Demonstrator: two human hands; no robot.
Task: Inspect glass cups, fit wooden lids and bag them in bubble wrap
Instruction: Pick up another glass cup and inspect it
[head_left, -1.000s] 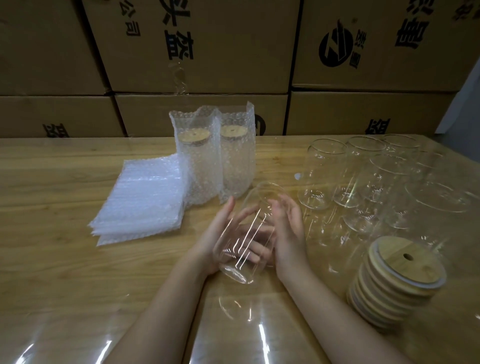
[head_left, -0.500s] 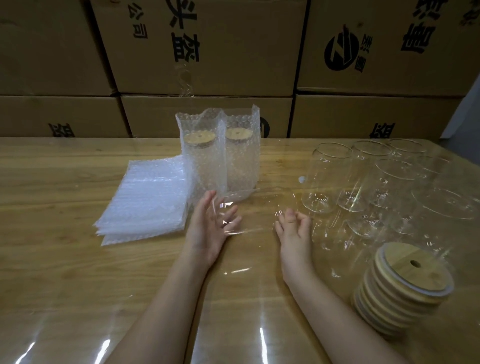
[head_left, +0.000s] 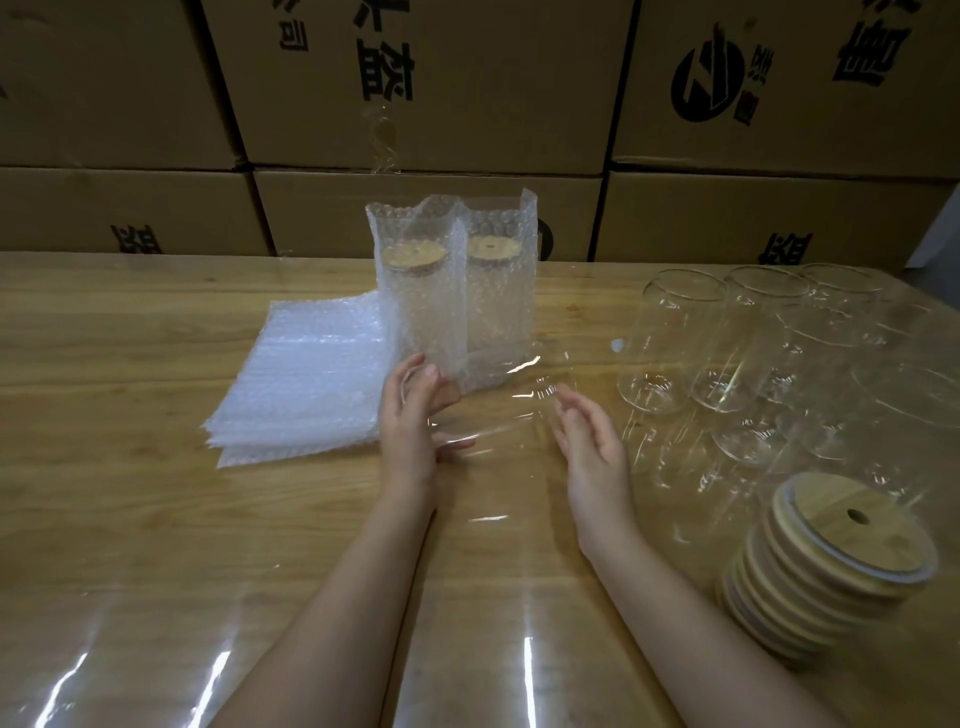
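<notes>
A clear glass cup lies on its side in the air above the wooden table, between my two hands. My left hand cups one end, thumb on top and fingers under the glass. The flat palm and straight fingers of my right hand are against the other end. Behind them stand two lidded cups in bubble wrap bags. A stack of flat bubble wrap bags lies to the left. Several wooden lids are stacked at the right.
Several empty glass cups stand upright in a group at the right back of the table. Stacked cardboard boxes form a wall behind the table. A clear, shiny sheet covers the tabletop.
The cup went from tilted, close to me, to lying sideways farther out between my hands. My hands have moved apart to its two ends and lifted a little.
</notes>
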